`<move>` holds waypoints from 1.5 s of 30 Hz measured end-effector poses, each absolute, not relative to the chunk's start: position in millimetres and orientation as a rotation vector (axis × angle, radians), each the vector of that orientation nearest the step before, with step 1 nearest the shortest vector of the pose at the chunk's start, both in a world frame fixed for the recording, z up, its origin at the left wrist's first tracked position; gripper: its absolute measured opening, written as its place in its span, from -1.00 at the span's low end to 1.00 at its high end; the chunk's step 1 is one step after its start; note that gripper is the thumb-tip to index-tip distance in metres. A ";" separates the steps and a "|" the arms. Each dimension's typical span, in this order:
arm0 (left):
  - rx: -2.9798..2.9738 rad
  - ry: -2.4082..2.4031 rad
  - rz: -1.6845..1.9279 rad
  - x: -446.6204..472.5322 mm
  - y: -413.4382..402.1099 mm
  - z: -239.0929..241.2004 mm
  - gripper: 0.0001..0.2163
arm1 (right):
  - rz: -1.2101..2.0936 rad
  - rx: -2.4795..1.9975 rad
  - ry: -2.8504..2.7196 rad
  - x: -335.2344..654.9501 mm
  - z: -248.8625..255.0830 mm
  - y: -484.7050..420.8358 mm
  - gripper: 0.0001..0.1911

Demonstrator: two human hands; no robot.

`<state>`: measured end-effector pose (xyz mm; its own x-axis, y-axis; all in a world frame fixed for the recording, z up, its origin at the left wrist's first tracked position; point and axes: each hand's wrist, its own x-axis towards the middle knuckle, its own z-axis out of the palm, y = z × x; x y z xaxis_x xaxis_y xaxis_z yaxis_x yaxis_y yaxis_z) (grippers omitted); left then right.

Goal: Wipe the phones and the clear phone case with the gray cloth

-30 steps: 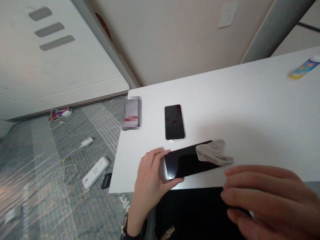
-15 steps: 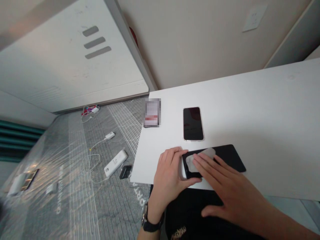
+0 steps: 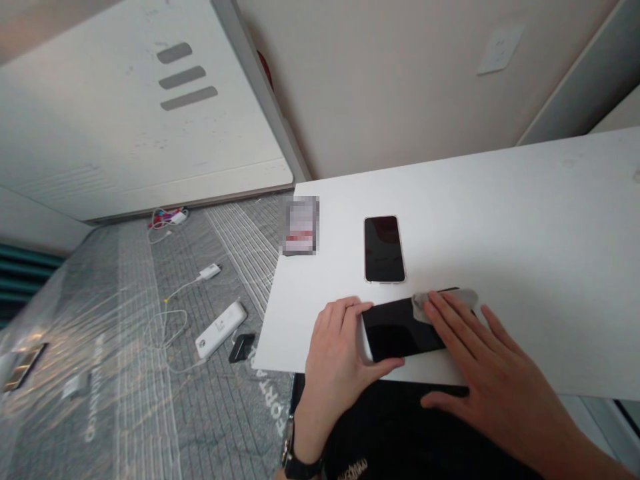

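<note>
A person's left hand (image 3: 337, 373) grips the near-left end of a black phone (image 3: 400, 330) lying flat on a white desk (image 3: 525, 213), its fingers (image 3: 343, 312) curled over the far edge and the thumb along the near edge. The right hand (image 3: 485, 377) rests on the phone's right end, its fingers (image 3: 453, 320) spread wide and pressing a gray cloth (image 3: 447, 298) against the glass. Since the previous moment, the cloth has traveled from the phone's left half to its right end, and the screen's left half now lies uncovered. A second phone (image 3: 384, 249) lies face up just beyond, and a pixelated packet (image 3: 300, 225) sits at the desk's far-left edge. Below the desk to the left, a white power bank (image 3: 220, 330) and a white charger (image 3: 209, 271) lie on a plastic-wrapped mattress (image 3: 95, 407). A watch (image 3: 300, 468) circles the left wrist.
</note>
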<state>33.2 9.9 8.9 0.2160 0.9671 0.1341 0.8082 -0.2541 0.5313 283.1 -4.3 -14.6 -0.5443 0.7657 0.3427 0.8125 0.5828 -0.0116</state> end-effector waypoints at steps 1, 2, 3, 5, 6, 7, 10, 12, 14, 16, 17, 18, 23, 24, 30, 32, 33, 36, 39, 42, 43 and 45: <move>2.138 1.682 0.654 36.1 6.2 7.4 -0.20 | -0.188 -1.250 -2.520 273.6 -14.4 -6.8 0.12; 2.125 1.717 0.678 38.8 2.3 5.5 -0.21 | -0.159 -1.188 -2.545 264.8 -13.9 -7.7 0.17; 2.111 1.755 0.705 41.3 -1.5 3.4 -0.22 | -0.128 -1.113 -2.578 258.3 -13.0 -7.0 0.19; 2.090 1.816 0.749 45.1 -7.1 -0.3 -0.22 | -0.094 -1.010 -2.628 256.1 -11.1 -1.0 0.20; 2.089 1.828 0.766 46.4 -8.5 -1.6 -0.22 | -0.107 -1.021 -2.629 260.0 -10.4 3.1 0.17; 2.091 1.834 0.779 47.5 -9.0 -2.4 -0.21 | -0.141 -1.079 -2.609 265.7 -10.0 7.0 0.13; 2.119 1.851 0.791 50.5 -6.6 -2.8 -0.18 | -0.234 -1.305 -2.506 280.0 -10.5 11.2 0.10; 2.140 1.866 0.791 52.3 -4.5 -2.5 -0.20 | -0.178 -1.221 -2.534 280.5 -11.2 7.4 0.14; 2.146 1.879 0.793 53.4 -3.3 -2.8 -0.22 | -0.082 -1.018 -2.612 278.5 -11.2 3.8 0.16; 2.145 1.882 0.799 54.0 -3.0 -3.5 -0.22 | -0.073 -0.981 -2.631 280.4 -10.7 4.4 0.13; 2.146 1.884 0.801 54.3 -3.1 -3.9 -0.22 | -0.109 -1.044 -2.611 282.9 -10.4 5.9 0.11; 2.147 1.890 0.803 54.6 -3.1 -4.2 -0.21 | -0.149 -1.129 -2.576 285.2 -10.2 7.6 0.12; 2.151 1.920 0.805 57.7 -4.3 -3.8 -0.26 | -0.107 -1.143 -2.539 274.1 -9.7 6.2 0.23; 2.146 1.920 0.804 58.1 -4.7 -3.6 -0.28 | -0.062 -1.069 -2.570 269.0 -9.3 5.6 0.23; 2.111 1.915 0.788 58.6 -6.2 -3.9 -0.16 | -0.085 -1.139 -2.519 255.0 -6.2 16.5 0.01; 2.101 1.919 0.791 59.0 -6.6 -3.7 -0.22 | -0.061 -1.098 -2.543 251.3 -5.6 13.8 0.05; 2.091 1.920 0.795 59.3 -6.9 -3.4 -0.28 | -0.033 -1.025 -2.580 250.3 -5.3 10.9 0.07; 2.054 1.907 0.808 60.1 -7.9 -1.9 -0.36 | 0.002 -0.849 -2.655 258.9 -5.3 5.2 0.02; 2.028 1.912 0.786 60.3 -7.9 -1.0 -0.21 | -0.061 -0.969 -2.614 284.7 -7.5 12.2 -0.08; 2.026 1.931 0.783 59.8 -6.8 -1.7 -0.03 | -0.110 -1.154 -2.523 297.1 -9.8 21.2 -0.09; 2.025 1.937 0.790 59.6 -6.5 -2.2 0.00 | -0.112 -1.169 -2.502 293.2 -10.2 21.9 -0.06; 2.022 1.944 0.802 59.3 -6.2 -3.6 0.00 | -0.080 -1.126 -2.503 274.5 -10.2 19.7 -0.02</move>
